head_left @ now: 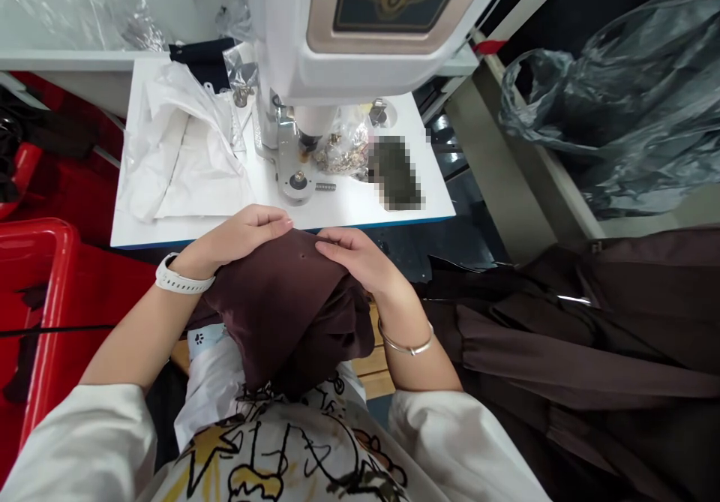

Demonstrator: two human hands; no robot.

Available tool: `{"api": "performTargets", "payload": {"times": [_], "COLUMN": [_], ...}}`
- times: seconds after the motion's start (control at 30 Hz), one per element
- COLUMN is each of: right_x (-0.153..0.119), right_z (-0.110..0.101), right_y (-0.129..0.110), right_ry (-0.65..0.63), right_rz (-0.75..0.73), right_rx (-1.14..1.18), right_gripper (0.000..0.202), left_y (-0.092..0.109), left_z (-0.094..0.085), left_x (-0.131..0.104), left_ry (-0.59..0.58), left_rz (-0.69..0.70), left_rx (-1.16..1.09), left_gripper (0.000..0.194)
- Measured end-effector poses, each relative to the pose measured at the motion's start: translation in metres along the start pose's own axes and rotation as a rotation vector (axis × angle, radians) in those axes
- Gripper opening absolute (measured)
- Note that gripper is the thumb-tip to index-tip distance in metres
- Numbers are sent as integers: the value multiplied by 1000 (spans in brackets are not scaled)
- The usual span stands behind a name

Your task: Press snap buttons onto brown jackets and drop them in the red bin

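A dark brown garment (286, 299) lies bunched on my lap, just in front of the white machine table (360, 205). My left hand (236, 235), with a white watch on the wrist, grips the cloth's top left edge. My right hand (360, 258), a thin bangle on its wrist, pinches the top right edge. A small hole shows in the cloth between my two hands. Beyond them stands a white press machine (337, 29) with a round metal die (298, 181) under its head.
White plastic bags (180, 142) lie on the table's left part. A clear bag of metal fasteners (343, 145) and a small spring (325, 186) sit by the die. A red crate (39, 292) stands at left. More brown garments (562, 337) pile at right, below a grey plastic bag (619, 112).
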State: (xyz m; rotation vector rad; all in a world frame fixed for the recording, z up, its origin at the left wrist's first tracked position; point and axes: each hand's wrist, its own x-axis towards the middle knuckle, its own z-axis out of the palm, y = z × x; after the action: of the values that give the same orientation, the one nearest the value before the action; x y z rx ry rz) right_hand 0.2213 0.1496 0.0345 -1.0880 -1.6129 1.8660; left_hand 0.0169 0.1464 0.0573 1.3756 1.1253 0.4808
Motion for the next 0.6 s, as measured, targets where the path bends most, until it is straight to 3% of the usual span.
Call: {"api": "performTargets", "payload": {"times": [0.17,0.33,0.6], "right_x": [19,44,93], "right_z": [-11,-27,-46], "right_y": [-12,-17,-11], "right_ry": [-118,-47,122], "right_rz": [-11,-50,-90], "right_rx": [-64,-95,-7], "right_gripper": [25,21,21], "left_y": [3,2,-8], "left_z": [-14,-28,-47], "left_x": [10,29,73], "left_ry": [-175,-36,132], "left_rz": [-75,-24,81], "left_rx": [51,-62,0], "left_gripper": [29,28,35]}}
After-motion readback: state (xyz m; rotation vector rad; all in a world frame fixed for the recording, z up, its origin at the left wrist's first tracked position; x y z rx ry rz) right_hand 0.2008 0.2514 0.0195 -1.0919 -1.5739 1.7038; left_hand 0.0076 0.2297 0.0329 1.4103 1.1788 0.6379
